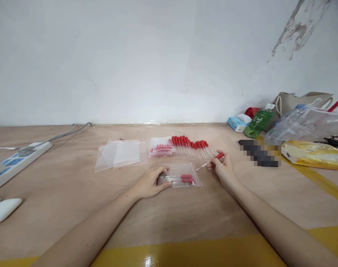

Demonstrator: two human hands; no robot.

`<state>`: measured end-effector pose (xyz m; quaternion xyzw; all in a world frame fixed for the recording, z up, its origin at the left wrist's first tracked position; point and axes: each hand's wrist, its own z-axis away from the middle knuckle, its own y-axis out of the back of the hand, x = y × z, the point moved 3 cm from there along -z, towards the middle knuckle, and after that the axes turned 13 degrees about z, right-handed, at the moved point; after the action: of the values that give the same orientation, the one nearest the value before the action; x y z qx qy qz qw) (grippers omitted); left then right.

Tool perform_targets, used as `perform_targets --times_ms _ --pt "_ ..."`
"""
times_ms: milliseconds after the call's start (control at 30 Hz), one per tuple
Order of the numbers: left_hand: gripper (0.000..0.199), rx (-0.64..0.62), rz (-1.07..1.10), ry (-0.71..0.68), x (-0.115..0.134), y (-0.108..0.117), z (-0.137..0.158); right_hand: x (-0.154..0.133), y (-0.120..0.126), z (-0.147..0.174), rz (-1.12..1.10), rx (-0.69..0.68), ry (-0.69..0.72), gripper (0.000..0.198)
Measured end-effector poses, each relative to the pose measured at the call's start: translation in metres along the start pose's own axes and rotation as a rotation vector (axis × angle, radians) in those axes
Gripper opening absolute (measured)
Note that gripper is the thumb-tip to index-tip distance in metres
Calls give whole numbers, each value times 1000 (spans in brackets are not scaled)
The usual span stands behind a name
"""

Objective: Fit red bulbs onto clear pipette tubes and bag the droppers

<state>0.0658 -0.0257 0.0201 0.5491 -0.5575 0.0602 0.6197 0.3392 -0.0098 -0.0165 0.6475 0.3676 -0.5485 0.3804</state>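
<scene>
My left hand (pixel 155 182) grips the left end of a clear zip bag (pixel 176 170) in the middle of the table, thumb and fingers closed on its edge. Inside the bag lie droppers with red bulbs (pixel 186 178), bulbs to the right. My right hand (pixel 223 167) pinches a single dropper (pixel 219 155) by its red bulb, the thin clear tube pointing left toward the bag's right end. Behind both hands, several loose droppers (pixel 182 142) lie in a row, bulbs away from me. Left of the row are filled zip bags (pixel 161 147) holding red-bulbed droppers.
Flat clear bags (pixel 127 152) lie at the left behind my hand. A power strip (pixel 21 165) and a white mouse-shaped object (pixel 5 210) are far left. On the right stand a green bottle (pixel 258 122), a tissue pack (pixel 238 123), a yellow packet (pixel 315 155) and plastic bags (pixel 310 120).
</scene>
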Motion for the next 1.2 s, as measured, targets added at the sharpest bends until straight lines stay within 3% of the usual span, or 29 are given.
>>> perform_targets --times_ms 100,267,467,600,733,1067,1200 --pt "20 6 -4 7 0 0 -1 -1 3 0 10 5 -14 46" --pt "20 7 -19 4 1 0 -1 -5 -8 10 -61 -97 -81 44" --pt "27 3 -43 -1 -5 -2 0 -7 -19 21 -221 -292 -255 25" --pt "44 33 -70 8 -9 -3 1 -11 -19 24 -34 -448 -155 25" --pt "45 34 -81 -10 -9 -3 1 -15 -20 26 125 -544 -63 34" --pt "46 38 -89 -18 -5 -3 -1 -13 -44 25 273 -700 201 30" --pt "45 47 -75 -14 -5 -3 -1 -15 -40 23 409 -760 304 28"
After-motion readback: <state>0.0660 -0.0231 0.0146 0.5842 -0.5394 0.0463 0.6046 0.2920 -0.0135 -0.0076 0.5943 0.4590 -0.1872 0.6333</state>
